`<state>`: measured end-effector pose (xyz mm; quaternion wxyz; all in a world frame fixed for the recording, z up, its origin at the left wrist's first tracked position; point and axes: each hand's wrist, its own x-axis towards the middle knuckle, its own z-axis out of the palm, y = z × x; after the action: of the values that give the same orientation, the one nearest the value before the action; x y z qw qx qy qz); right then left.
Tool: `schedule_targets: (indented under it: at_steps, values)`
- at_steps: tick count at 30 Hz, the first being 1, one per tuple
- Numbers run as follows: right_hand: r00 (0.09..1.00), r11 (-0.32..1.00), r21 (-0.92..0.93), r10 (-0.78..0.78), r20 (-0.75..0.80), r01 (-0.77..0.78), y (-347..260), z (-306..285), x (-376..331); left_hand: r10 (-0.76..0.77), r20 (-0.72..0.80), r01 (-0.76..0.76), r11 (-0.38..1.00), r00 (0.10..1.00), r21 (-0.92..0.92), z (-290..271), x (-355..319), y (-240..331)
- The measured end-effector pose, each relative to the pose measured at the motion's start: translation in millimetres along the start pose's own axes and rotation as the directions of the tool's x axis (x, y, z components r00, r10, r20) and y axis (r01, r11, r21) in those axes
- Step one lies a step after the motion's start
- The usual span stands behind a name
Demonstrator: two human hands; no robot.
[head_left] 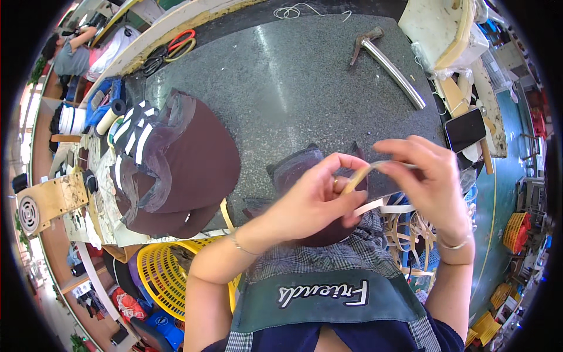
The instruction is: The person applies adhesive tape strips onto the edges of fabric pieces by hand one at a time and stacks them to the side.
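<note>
A narrow tan strip [355, 180] is pinched between the thumb and fingers of my left hand [319, 199]. My right hand [427, 176] pinches the strip's other visible end, which looks thin and pale there; whether this is a backing film I cannot tell. Under my hands, at the table's near edge, lies a dark maroon piece [328, 233] with a greyish border, partly hidden. To the left rests a pile of similar maroon pieces [205, 155] with grey, smeared-looking edges. White stripes show on a dark piece at the pile's left.
A hammer [394, 73] lies at the dark table's [246, 76] far right. Scissors [176, 47] sit far left. A phone [465, 130] is beyond the right edge. Loose tan strips [404, 234] hang below my right hand; a yellow basket [161, 281] stands lower left. Another person [79, 56] is far left.
</note>
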<state>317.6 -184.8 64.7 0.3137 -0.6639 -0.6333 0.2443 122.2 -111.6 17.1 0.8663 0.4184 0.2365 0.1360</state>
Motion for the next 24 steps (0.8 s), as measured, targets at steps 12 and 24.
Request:
schedule_targets:
  at_steps: [12,24]
  values:
    - [0.874,0.908,0.418,-0.231,0.427,0.036,47.4,0.8,-19.5,0.249,-0.266,-0.086,0.860,0.931,0.503,-17.7,10.1,-32.0]
    - [0.974,0.239,0.956,-0.110,0.198,-0.167,34.7,13.2,13.1,0.695,-0.294,0.196,0.220,0.656,0.956,-49.4,-28.0,-33.4]
